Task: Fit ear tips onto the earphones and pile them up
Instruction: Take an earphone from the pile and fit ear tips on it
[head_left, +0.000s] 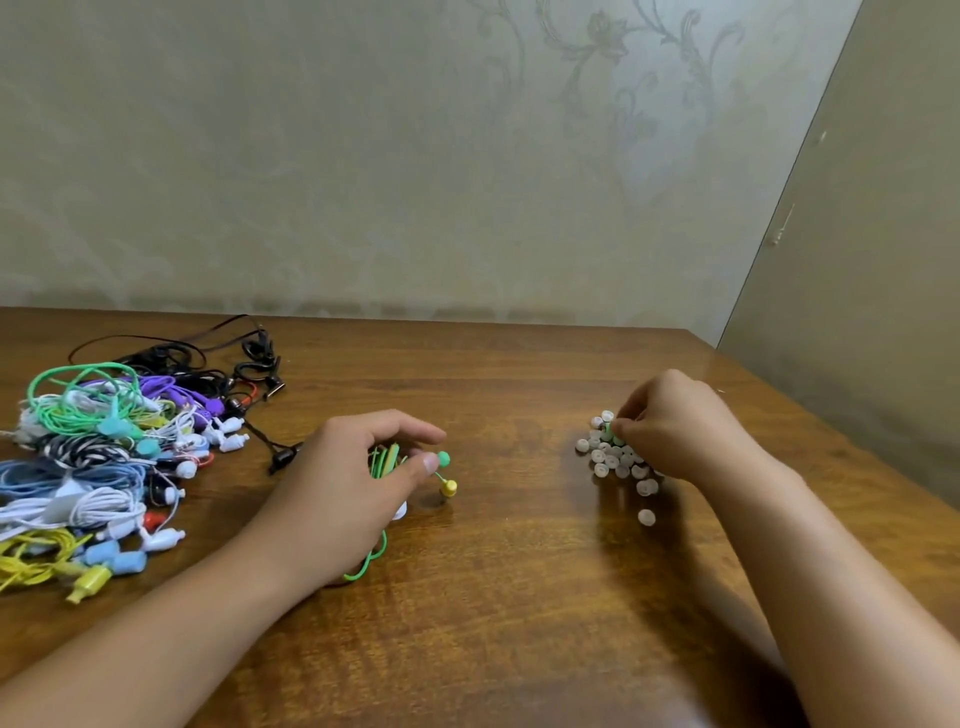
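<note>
Your left hand (343, 483) curls around a coiled green-and-yellow earphone (387, 460) near the table's (509, 571) middle, its green bud (443, 458) and yellow bud (448, 487) sticking out past your thumb. Your right hand (675, 426) pinches into the pile of white ear tips (615, 457) toward the right edge; whether it holds one, you cannot tell. A heap of colored earphones (104, 462) lies along the left edge.

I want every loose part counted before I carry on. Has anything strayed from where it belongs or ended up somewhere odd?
Mostly tidy. One white ear tip lies apart on the table, nearer the person than the heap of ear tips that the right hand is reaching into. Another sits at the heap's edge. Nothing looks damaged.
</note>
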